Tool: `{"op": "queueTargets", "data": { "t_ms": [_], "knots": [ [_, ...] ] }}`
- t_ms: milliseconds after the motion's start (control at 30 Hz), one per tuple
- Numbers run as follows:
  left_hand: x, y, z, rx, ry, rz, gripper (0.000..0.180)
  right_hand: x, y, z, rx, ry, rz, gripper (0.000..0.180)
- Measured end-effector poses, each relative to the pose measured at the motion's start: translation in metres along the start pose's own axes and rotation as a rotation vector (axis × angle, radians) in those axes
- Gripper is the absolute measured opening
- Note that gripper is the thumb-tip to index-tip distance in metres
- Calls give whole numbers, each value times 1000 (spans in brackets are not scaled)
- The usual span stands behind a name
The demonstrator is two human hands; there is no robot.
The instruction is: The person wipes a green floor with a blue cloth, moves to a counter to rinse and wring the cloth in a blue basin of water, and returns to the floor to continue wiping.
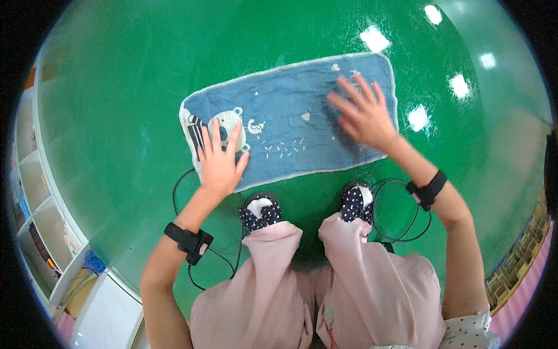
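On the floor: a glossy green floor carried a blue rectangular cloth towel with a white lace edge and a pale bear print, spread flat just ahead of the person's feet.
Left edge of view: white open shelving stood well apart from the towel.
Left hand: the left hand lay palm down on the towel's near-left corner, over the bear print — fingers straight and slightly spread, pressing flat, closed around nothing.
Left wrist: a black strap-on wrist band sat on the forearm, a thin black cable looping from it across the floor.
Towel axis: the long side ran left to right, tilting a little away toward the right, so each hand covered one end.
Feet: dark polka-dot shoes pointed at the towel's near edge, pink trousers above them.
Right hand: the right hand rested on the far-right part of the towel — fingers fanned wide and a little blurred, palm down, gripping nothing that could be seen.
Nearer hand: both touched the cloth; the left sat at the near edge, the right reached farther out.
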State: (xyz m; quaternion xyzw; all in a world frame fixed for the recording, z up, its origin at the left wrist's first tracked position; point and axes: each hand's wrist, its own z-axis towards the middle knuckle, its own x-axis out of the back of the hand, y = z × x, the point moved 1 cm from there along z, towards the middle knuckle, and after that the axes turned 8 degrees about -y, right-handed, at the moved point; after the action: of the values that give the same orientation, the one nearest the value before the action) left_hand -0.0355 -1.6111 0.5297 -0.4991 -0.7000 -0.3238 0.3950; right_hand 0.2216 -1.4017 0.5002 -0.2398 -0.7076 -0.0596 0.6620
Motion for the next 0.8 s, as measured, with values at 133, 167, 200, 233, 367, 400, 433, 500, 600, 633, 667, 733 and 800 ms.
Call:
{"op": "queueTargets", "data": {
  "t_ms": [133, 167, 200, 233, 367, 400, 433, 500, 600, 633, 667, 733, 800],
  "knots": [
    [-10, 2, 4, 32, 14, -7, 66, -16, -41, -8, 171, -58, 95, 60],
    [-11, 1, 5, 34, -26, -34, 65, -15, -52, -1, 260, -30, 106, 64],
    [-11, -2, 8, 35, -67, -61, 65, -14, -63, 6, 312, -92, 172, 61],
    [-7, -8, 19, -17, -84, -88, 62, -21, -77, 23, 441, -82, 203, 61],
    [-16, -37, 35, -77, -30, -82, 58, -51, -106, 67, 747, -51, 230, 52],
    [-17, -40, 44, -111, -14, -117, 56, -63, -109, 83, 788, -67, 276, 51],
    [-8, -55, 53, -207, 32, -202, 55, -63, -112, 96, 839, -93, 338, 50],
    [-8, -63, 78, -148, 43, -395, 55, -64, -100, 110, 819, -127, 351, 48],
    [-1, -76, 121, -151, 2, -463, 53, -74, -83, 139, 792, -156, 389, 47],
    [-3, -85, 137, -156, 17, -472, 51, -79, -76, 154, 801, -156, 405, 46],
    [-5, -91, 154, -142, 32, -481, 50, -84, -69, 167, 809, -110, 364, 46],
    [-17, -98, 166, -162, 48, -509, 46, -93, -69, 174, 776, -121, 382, 46],
    [5, -95, 204, -162, 128, -603, 44, -93, -46, 206, 627, -75, 343, 46]
  ]
}}
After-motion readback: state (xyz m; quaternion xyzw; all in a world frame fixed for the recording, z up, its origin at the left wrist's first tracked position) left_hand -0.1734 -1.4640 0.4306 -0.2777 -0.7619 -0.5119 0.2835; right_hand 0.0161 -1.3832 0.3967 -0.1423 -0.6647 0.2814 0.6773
